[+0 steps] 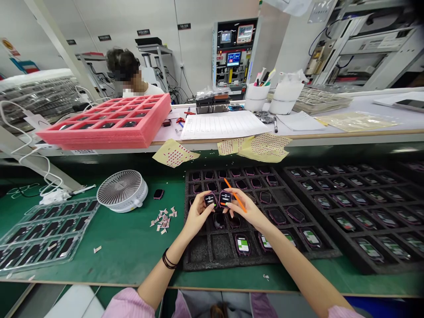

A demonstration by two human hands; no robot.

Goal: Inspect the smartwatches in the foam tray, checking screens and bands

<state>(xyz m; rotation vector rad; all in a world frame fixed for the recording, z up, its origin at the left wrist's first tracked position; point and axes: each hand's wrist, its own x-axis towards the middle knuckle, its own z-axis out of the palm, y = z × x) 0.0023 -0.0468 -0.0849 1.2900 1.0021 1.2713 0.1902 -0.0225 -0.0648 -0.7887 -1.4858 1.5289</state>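
Note:
My left hand (199, 209) is closed around a dark smartwatch body (210, 200) with a lit screen, thumb on its lower edge. Close beside it, my right hand (243, 206) grips a second smartwatch body (225, 198), also lit with white text. An orange stick-like tool (236, 194), perhaps a pen, rests across the right hand. Both watches are held above a black foam tray (222, 247), whose compartments hold several more watch bodies. One of these, a watch with a green and white screen (243, 244), lies in the front row.
A second foam tray of watches (347, 207) stands at right. To the left are a grey fan (122, 191), small pinkish pieces (164, 219), a lone watch (158, 194) and a clear plastic tray (49, 229). The shelf above carries a pink foam tray (145, 132) and papers (225, 125). A person (132, 77) sits beyond.

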